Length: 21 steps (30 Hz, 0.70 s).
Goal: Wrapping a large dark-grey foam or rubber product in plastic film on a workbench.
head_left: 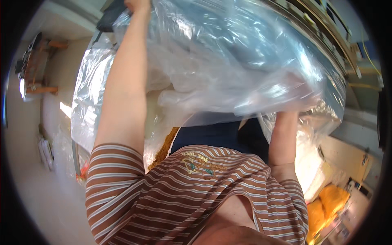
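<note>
A large sheet of clear plastic film (228, 61) is spread high across the upper half of the view, crumpled and shiny. My left hand (138, 5) is raised to the top edge with its arm fully stretched and grips the film's upper border. My right hand (303, 102) shows only dimly through the film, where the plastic is bunched around it. Its forearm (283, 136) rises from below. My brown and white striped shirt (183, 196) fills the lower middle.
A wooden rack (38, 65) stands on the pale floor at the far left. Metal shelving (326, 28) curves along the upper right. White foam pieces (314, 171) and yellow bags (330, 200) lie at the lower right. More plastic hangs at left (87, 94).
</note>
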Each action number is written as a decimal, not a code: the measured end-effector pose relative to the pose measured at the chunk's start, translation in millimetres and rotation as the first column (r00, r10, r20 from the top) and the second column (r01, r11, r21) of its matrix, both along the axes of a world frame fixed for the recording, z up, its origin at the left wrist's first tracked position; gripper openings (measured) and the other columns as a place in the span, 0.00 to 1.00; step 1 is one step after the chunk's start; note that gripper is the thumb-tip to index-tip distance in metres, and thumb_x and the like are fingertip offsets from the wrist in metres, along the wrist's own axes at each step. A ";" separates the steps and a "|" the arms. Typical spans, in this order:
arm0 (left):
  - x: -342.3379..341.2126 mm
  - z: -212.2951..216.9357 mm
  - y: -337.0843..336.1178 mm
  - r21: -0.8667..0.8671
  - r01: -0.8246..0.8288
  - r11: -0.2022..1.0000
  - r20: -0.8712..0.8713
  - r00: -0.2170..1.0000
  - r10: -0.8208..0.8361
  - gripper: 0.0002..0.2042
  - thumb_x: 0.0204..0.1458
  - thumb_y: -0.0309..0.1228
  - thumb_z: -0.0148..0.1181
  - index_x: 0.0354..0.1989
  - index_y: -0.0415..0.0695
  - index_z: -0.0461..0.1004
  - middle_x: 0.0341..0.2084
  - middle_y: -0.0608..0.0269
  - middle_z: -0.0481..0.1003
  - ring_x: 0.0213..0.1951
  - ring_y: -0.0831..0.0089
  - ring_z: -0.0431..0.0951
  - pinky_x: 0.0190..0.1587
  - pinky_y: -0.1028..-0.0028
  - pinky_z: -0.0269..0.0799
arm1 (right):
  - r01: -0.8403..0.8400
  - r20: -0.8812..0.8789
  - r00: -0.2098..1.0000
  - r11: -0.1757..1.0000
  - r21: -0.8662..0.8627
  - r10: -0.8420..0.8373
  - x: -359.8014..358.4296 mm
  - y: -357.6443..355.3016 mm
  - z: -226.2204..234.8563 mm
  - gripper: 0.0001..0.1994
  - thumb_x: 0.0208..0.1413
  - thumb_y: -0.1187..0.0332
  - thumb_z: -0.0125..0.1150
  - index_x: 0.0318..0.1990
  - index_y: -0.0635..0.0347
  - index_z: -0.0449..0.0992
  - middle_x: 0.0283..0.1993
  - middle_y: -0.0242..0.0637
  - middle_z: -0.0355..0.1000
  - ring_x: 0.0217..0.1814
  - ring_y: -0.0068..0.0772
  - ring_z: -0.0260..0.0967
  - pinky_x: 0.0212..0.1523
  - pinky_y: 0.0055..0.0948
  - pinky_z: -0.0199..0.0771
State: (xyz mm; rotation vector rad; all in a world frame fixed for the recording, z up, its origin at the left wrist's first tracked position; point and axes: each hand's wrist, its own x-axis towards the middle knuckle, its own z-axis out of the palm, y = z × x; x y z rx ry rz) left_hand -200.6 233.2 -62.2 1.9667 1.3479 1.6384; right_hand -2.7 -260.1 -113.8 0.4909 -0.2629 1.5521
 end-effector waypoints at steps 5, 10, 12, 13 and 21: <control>-21.2 8.0 -17.3 -0.100 0.018 0.995 0.034 0.999 -0.014 0.18 0.43 0.49 0.59 0.30 0.45 0.80 0.25 0.59 0.78 0.31 0.67 0.77 0.38 0.70 0.69 | 0.973 0.864 0.199 0.197 -0.119 -0.463 -30.6 -48.1 123.0 0.37 0.53 0.49 0.53 0.64 0.58 0.49 0.65 0.39 0.52 0.66 0.36 0.49 0.65 0.42 0.48; -4.3 21.2 -38.8 -0.131 0.033 0.991 0.057 0.998 -0.026 0.18 0.43 0.47 0.60 0.29 0.43 0.80 0.26 0.57 0.78 0.31 0.64 0.77 0.38 0.69 0.69 | 0.964 0.996 -0.007 0.265 -0.018 0.092 -127.7 -45.2 56.1 0.21 0.54 0.67 0.54 0.54 0.65 0.62 0.48 0.33 0.63 0.51 0.25 0.60 0.53 0.26 0.60; 0.9 23.8 -39.4 -0.104 0.049 0.993 0.071 0.997 -0.042 0.19 0.43 0.48 0.60 0.29 0.43 0.80 0.26 0.56 0.78 0.31 0.64 0.77 0.38 0.68 0.69 | 0.935 0.954 -0.210 0.328 0.132 0.213 -118.6 -52.8 59.7 0.16 0.55 0.66 0.52 0.48 0.63 0.65 0.40 0.31 0.65 0.46 0.25 0.62 0.50 0.28 0.62; -2.5 20.8 -35.6 -0.096 0.032 0.995 0.040 0.999 -0.029 0.19 0.43 0.48 0.60 0.29 0.43 0.80 0.27 0.56 0.78 0.32 0.64 0.77 0.38 0.69 0.69 | 0.888 0.961 -0.016 0.446 -0.114 0.277 -105.4 -61.1 70.8 0.16 0.54 0.66 0.54 0.49 0.62 0.67 0.42 0.32 0.67 0.48 0.26 0.63 0.50 0.29 0.64; 6.9 24.8 -41.2 -0.014 0.202 0.979 -0.263 0.944 -0.198 0.18 0.48 0.49 0.55 0.35 0.47 0.80 0.31 0.61 0.79 0.35 0.66 0.77 0.40 0.72 0.68 | 0.859 0.269 0.504 0.445 -0.252 -0.821 13.6 -313.7 78.5 0.23 0.58 0.54 0.47 0.53 0.61 0.64 0.48 0.43 0.66 0.51 0.36 0.63 0.53 0.37 0.64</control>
